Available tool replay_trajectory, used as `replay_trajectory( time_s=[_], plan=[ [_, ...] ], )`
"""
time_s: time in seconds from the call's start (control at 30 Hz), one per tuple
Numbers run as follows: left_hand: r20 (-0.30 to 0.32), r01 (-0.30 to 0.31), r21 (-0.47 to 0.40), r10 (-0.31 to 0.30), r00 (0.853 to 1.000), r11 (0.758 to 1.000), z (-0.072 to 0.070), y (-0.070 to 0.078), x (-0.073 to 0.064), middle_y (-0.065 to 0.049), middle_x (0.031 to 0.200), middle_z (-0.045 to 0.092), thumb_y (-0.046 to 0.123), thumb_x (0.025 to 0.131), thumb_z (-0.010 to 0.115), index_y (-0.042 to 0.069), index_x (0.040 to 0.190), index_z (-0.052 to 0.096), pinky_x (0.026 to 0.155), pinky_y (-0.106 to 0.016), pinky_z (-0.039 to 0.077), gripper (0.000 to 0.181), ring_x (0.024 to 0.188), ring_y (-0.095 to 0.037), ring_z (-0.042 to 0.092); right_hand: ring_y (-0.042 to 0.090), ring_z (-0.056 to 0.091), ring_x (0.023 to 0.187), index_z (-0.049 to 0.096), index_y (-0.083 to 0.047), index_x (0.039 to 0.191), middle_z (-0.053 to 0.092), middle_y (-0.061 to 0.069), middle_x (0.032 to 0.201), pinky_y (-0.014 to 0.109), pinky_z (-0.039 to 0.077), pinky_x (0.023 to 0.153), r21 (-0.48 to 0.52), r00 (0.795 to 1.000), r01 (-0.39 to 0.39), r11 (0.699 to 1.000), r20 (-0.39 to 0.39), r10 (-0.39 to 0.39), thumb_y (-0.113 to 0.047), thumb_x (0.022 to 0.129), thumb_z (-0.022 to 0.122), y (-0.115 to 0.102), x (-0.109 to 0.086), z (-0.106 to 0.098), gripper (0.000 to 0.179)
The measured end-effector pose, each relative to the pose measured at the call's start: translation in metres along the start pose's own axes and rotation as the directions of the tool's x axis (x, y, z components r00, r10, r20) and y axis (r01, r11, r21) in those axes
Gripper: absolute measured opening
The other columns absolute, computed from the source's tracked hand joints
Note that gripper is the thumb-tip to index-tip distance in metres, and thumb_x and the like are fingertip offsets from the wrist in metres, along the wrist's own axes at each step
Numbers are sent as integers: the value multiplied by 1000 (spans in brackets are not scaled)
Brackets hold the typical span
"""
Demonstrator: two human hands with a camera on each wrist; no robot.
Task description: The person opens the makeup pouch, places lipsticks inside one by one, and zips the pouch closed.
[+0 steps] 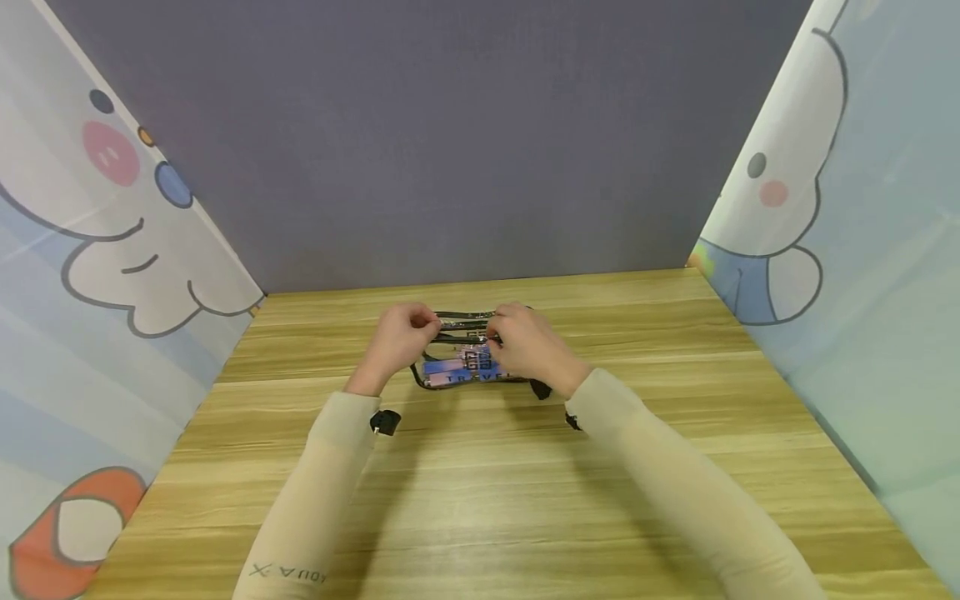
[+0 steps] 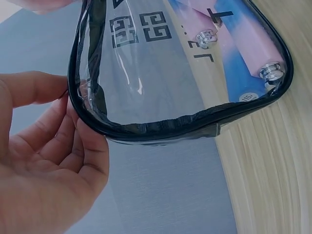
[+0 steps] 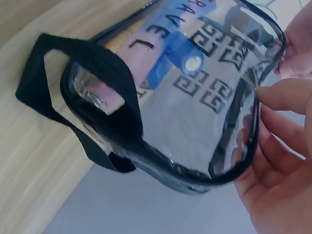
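A clear plastic travel pouch (image 1: 477, 362) with black piping stands on the table between both hands. Its see-through face carries black square logos (image 2: 156, 26) and the lettering TRAVEL. Inside lie pink-and-blue items (image 2: 251, 41) with silvery ends. My left hand (image 1: 403, 337) pinches the black edge at the pouch's upper left corner between thumb and fingertips. On the other side, my right hand (image 1: 528, 346) pinches the upper edge with thumb and forefinger, its other fingers curled behind. A black webbing strap (image 3: 129, 92) loops off the pouch's right end.
The wood-grain table (image 1: 465, 492) spreads out in front of the pouch. Behind it rises a plain grey panel (image 1: 480, 150). Cartoon-printed curtains hang at the left (image 1: 45, 350) and right (image 1: 885, 350). A small black device (image 1: 386, 422) sits at the left wrist.
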State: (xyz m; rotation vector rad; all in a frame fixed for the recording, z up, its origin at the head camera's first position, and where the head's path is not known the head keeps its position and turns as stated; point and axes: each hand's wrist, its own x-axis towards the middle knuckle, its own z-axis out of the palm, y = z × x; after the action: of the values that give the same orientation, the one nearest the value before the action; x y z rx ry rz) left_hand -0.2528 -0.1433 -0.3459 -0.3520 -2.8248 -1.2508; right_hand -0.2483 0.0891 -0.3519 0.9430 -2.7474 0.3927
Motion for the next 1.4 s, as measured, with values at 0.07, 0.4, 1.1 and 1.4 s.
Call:
replay_trajectory(
  time_s=[0.07, 0.4, 1.1, 1.4],
  plan=[
    [4, 9, 8, -9, 1000, 1000, -1, 1, 0, -9, 100, 71, 20, 102, 61, 5, 107, 74, 78, -45, 53, 20, 87, -26, 63, 23, 62, 86, 75, -7, 95, 66, 5, 93, 37, 56, 78, 13, 1000, 9, 1000, 5, -9, -11, 95, 68, 2, -1, -3, 8],
    [-9, 20, 27, -20, 1000, 999, 4, 8, 0, -9, 95, 71, 19, 101, 61, 4, 106, 74, 74, -43, 53, 21, 79, -25, 63, 22, 60, 84, 72, -7, 90, 63, 4, 89, 37, 55, 78, -5, 999, 34, 999, 6, -34, -7, 93, 64, 5, -1, -1, 8],
    [-2, -86, 160, 87, 996, 983, 36, 36, 15, -9, 90, 72, 11, 98, 58, 4, 100, 75, 67, -37, 55, 18, 70, -21, 62, 22, 57, 81, 70, -7, 88, 63, 5, 87, 35, 52, 76, -12, 989, 118, 993, -90, -118, -4, 91, 66, 9, -2, 6, 6],
    [-5, -39, 117, 40, 999, 992, 28, 30, 10, -11, 100, 72, 13, 101, 59, 1, 107, 74, 75, -43, 57, 20, 83, -26, 66, 23, 58, 84, 71, -6, 90, 63, 6, 89, 36, 53, 79, -10, 990, 111, 994, -83, -111, -6, 92, 66, 10, -1, 5, 5]
  ],
)
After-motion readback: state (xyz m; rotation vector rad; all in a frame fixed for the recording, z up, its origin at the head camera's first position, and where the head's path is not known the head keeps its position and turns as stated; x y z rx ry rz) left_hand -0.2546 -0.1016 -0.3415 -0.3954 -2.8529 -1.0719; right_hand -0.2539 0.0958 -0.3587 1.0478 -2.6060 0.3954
